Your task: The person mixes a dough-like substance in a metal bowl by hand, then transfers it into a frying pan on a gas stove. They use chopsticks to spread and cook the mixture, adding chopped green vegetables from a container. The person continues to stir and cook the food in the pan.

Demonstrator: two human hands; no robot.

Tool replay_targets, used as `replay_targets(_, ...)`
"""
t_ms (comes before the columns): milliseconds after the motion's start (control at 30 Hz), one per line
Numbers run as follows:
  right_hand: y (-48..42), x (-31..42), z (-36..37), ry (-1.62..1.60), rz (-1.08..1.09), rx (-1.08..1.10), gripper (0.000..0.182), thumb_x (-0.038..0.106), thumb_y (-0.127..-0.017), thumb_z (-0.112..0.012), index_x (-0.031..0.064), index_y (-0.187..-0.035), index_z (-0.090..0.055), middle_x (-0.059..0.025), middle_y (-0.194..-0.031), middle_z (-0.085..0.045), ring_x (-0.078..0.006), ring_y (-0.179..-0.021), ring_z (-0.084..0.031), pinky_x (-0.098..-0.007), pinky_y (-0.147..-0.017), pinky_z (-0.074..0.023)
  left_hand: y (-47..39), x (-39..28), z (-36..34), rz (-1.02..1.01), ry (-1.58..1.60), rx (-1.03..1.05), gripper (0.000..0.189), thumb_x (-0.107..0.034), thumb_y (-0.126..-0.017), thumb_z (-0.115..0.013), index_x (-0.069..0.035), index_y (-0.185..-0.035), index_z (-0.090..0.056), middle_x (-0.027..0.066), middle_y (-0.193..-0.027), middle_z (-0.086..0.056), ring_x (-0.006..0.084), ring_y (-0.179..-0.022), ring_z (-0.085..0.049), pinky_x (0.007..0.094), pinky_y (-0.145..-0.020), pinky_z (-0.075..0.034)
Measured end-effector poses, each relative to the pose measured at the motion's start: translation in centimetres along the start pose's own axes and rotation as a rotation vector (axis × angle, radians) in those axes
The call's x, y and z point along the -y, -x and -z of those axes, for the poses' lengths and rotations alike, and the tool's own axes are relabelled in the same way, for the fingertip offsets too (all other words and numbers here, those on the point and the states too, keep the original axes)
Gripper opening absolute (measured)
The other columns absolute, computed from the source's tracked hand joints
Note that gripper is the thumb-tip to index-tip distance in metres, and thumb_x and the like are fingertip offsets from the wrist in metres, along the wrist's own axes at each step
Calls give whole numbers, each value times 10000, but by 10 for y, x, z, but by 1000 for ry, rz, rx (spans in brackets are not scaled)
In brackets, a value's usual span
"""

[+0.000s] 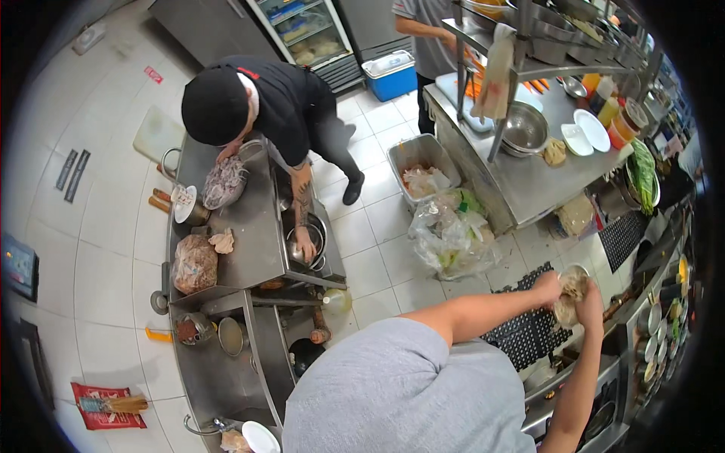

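Observation:
Both my hands are out to the right, over the floor mat beside the cooking line. My left hand (547, 289) has its fingers closed at the near side of a small bowl (575, 272) of pale, shredded-looking food (574, 286). Around the opposite side of the bowl wraps my right hand (590, 308). Just below it, between my hands, shows a second rounded patch of pale food (565, 312); whether it sits in a separate container is unclear. Fingers and glare hide part of the rims.
A black perforated mat (529, 314) lies below my arms. Small metal containers (651, 320) line the right. A clear bag of greens (453, 238) and a grey bin (425, 167) stand on the floor. One co-worker (272, 102) reaches into a pot (306, 243); another (427, 34) handles carrots.

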State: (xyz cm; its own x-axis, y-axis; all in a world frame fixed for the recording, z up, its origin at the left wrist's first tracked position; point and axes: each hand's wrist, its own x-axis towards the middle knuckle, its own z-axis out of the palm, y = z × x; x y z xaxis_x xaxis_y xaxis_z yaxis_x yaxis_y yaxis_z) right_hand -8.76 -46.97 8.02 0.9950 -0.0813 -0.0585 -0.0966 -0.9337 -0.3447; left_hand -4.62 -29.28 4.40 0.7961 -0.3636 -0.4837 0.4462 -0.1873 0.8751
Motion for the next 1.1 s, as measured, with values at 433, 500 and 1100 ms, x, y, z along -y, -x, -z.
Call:
replay_targets(433, 36, -14, -29, 259, -281, -238, 362, 150, -770, -656, 84, -1125, -633, -212, -1295, -531, -371, -1189, -531, -517, -918, -484, -26, 32, -42, -83, -26, 266, 213, 37, -820, -460, 5, -1008, -555, 113, -760, -656, 192, -510, -635, 284, -416, -517)
replay_targets(500, 52, -19, -24, 49, -473, -200, 430, 125, -746, -661, 69, -1167, -596, -213, -1226, -554, -380, -1179, -529, -514, -891, -487, -21, 37, -55, -74, 10, 341, 226, 42, -818, -448, 10, -1022, -542, 122, -766, -655, 191, -486, -621, 273, -394, -495)
replay_targets(1100, 86, -246, -22, -331, -721, -665, 484, 92, -713, -602, -26, -1181, -578, -283, -1202, -580, -425, -1163, -527, -430, -1008, -427, -69, 25, -279, -172, -54, 556, 228, 60, -835, -455, 6, -1036, -548, 100, -861, -655, 145, -573, -622, 247, -449, -499)
